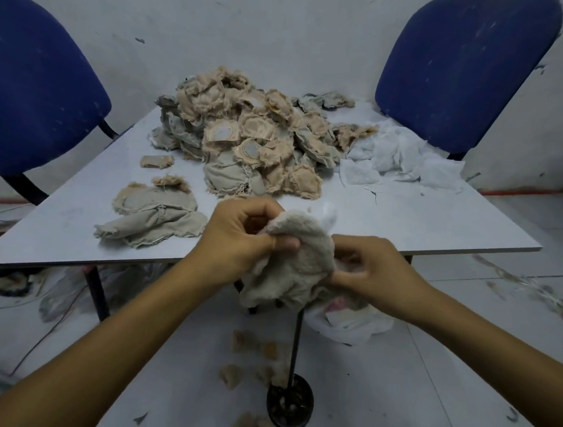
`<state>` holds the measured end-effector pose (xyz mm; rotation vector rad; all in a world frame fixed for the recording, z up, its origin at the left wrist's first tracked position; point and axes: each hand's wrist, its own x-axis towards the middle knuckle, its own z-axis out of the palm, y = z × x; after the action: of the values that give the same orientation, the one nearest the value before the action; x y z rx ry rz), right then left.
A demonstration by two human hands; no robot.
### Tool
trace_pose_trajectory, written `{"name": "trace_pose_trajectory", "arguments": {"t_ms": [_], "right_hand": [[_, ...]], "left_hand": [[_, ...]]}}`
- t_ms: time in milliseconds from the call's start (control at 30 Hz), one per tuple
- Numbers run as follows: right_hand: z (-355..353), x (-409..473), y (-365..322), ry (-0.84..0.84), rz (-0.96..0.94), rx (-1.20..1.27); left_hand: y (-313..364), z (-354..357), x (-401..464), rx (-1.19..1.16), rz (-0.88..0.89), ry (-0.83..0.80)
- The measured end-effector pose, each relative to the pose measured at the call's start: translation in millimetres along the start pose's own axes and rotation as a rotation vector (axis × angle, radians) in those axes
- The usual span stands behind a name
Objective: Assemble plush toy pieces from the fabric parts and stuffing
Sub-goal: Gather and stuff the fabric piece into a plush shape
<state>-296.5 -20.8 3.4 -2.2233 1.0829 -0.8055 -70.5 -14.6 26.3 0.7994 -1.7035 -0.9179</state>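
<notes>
Two hands, left hand (249, 241) and right hand (373, 272), pinch one fleecy plush piece (290, 262) at 6 o'clock; most of fabric heap (245, 136) at 12 o'clock appears unassembled.

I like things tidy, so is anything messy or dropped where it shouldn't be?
Yes. Several tan fabric scraps lie on the floor by the black stand base, below the fluffy piece that both hands grip. They look dropped, since the rest sit in the big fabric pile on the table.
</notes>
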Motion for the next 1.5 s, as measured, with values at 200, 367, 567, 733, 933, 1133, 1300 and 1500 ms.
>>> {"name": "trace_pose_trajectory", "arguments": {"t_ms": [200,367,567,733,933,1133,1300,1500], "right_hand": [[-4.9,-2.2,-3.9,0.105,-0.1,0.137],[-3.4,-1.6,-4.6,0.253,-0.195,0.077],[-3.5,-3.3,-8.6,0.26,-0.293,-0.048],[-8.3,-4.8,-10.9,0.267,-0.344,-0.128],[-6.8,-7.7,-14.8,0.439,-0.404,-0.264],[-4.5,-7.6,-18.1,0.494,-0.42,-0.152],[5.4,-8.8,-13.8,0.49,-0.387,-0.151],[11.6,-10.7,-10.0,0.404,-0.289,-0.072]], "left_hand": [[-7.2,-11.0,-3.3,0.153,-0.067,-0.197],[-3.0,-16.5,2.7,0.134,-0.044,-0.194],[1.4,-16.7,-2.5,0.353,-0.036,-0.288],[3.4,-8.6,1.4,0.232,-0.097,-0.276],[9.9,1.0,2.7,0.149,0.029,-0.111],[10.2,9.9,3.3,0.133,0.169,-0.008],[-2.2,15.6,-5.4,0.181,0.102,-0.026],[-7.4,12.4,-9.6,0.063,-0.129,-0.077]]}}
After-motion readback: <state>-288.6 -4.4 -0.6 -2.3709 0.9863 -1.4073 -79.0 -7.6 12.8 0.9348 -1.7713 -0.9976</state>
